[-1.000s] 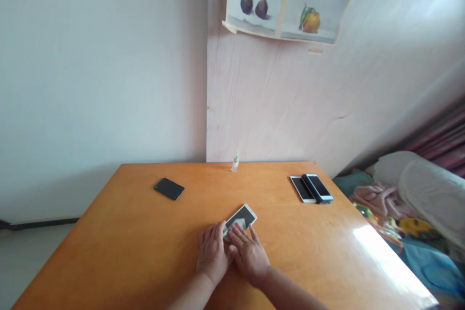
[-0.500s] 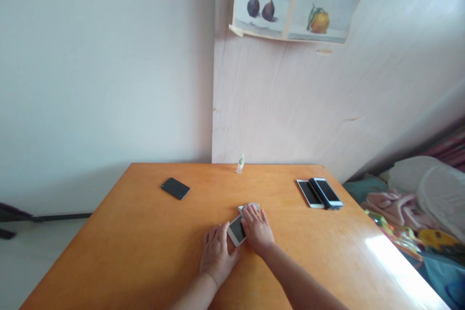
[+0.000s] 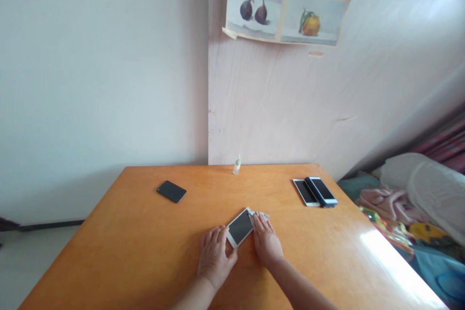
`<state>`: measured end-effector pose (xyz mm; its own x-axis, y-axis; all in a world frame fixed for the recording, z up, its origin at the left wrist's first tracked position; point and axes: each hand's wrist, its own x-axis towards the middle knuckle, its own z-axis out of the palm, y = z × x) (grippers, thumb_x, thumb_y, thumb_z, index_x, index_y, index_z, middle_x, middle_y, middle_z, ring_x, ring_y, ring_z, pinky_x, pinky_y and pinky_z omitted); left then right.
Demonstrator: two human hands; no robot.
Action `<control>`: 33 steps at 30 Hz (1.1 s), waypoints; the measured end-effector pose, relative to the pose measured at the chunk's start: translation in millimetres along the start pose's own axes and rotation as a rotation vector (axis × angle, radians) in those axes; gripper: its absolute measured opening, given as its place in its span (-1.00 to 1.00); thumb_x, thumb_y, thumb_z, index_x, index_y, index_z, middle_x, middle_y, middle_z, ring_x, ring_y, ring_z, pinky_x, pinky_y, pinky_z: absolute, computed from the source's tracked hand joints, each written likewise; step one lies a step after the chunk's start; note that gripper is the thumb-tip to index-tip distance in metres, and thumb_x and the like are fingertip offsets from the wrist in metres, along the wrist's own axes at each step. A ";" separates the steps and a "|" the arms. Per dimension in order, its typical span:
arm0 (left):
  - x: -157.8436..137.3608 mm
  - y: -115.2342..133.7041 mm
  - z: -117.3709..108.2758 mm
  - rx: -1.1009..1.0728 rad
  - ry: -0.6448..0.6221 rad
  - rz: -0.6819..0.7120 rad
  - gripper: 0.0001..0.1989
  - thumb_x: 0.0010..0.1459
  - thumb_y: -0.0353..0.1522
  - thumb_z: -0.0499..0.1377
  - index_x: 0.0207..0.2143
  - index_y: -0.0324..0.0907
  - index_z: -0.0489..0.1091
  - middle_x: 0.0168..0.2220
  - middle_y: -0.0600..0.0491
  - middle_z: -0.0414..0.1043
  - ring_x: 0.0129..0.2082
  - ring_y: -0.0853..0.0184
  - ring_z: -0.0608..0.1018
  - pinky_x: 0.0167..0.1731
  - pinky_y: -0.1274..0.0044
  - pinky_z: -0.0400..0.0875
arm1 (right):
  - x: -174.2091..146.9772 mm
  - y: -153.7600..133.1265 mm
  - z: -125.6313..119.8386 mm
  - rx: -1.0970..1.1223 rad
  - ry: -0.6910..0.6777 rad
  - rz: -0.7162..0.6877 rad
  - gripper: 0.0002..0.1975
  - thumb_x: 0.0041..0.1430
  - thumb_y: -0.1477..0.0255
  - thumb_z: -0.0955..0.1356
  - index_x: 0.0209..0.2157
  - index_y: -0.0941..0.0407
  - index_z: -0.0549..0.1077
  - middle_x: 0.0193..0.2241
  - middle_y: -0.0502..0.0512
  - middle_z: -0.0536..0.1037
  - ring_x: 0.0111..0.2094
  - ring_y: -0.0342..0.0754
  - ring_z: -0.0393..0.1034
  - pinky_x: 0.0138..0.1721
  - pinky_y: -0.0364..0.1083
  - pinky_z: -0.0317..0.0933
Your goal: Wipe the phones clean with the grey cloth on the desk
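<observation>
L hand (image 3: 216,254): thumb + fingers pinch near end of white phone (image 3: 240,227).
Phone: flat on table (image 3: 145,252), lower ctr of frame.
R hand (image 3: 268,241): fingers together, pressed on cloth (image 3: 266,216).
Wipe tip: L anchors, R light even pressure, prob. full length.
Bottle (image 3: 237,164): mid-frame, far edge.

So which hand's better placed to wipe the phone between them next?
Probably the right hand: it rests on the white wipe at the right edge of the phone; the left hand is at its near-left end.
</observation>
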<state>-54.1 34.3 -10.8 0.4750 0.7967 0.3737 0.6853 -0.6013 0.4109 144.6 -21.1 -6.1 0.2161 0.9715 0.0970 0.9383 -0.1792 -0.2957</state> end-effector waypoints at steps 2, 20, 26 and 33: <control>0.0 -1.2 0.1 0.007 -0.019 0.004 -0.50 0.05 -0.36 0.23 0.08 -0.13 0.31 0.05 -0.06 0.44 0.07 0.08 0.43 0.09 0.20 0.26 | -7.9 -4.1 7.7 0.031 0.025 -0.018 -0.47 0.29 0.54 0.14 0.27 0.20 0.27 0.28 0.25 0.26 0.35 0.09 0.01 0.31 0.16 0.02; 5.1 -3.0 -17.7 -0.052 -0.014 0.114 -0.69 0.27 -0.22 0.10 0.03 -0.08 0.38 -0.03 -0.06 0.50 -0.04 0.15 0.52 -0.05 0.28 0.37 | 14.2 4.1 -16.6 0.813 0.283 0.402 -0.55 0.23 0.08 0.19 -0.15 0.12 0.48 -0.42 0.06 0.59 -0.41 -0.02 0.48 -0.38 -0.10 0.37; 4.5 -1.0 -21.9 -0.080 -0.039 0.087 -0.74 0.37 -0.27 -0.04 -0.06 -0.07 0.40 -0.20 0.02 0.53 -0.19 0.24 0.54 -0.14 0.35 0.36 | 26.8 -5.7 -23.5 0.810 0.170 0.313 -0.55 0.21 0.03 0.24 -0.13 0.07 0.49 -0.49 -0.01 0.56 -0.47 -0.06 0.44 -0.45 -0.15 0.28; -1.4 -3.0 -11.9 -0.068 -0.025 0.068 -0.76 0.37 -0.31 -0.04 -0.04 -0.09 0.36 -0.26 0.03 0.51 -0.25 0.26 0.54 -0.22 0.40 0.35 | 42.0 -22.6 -24.5 0.798 0.086 0.272 -0.56 0.22 0.01 0.22 -0.29 0.05 0.51 -0.43 0.02 0.61 -0.42 -0.07 0.47 -0.44 -0.18 0.28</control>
<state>-63.5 34.3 -2.7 0.5334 0.7548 0.3818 0.6123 -0.6559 0.4414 139.1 20.0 28.0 0.4567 0.8895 -0.0122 0.3863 -0.2106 -0.8980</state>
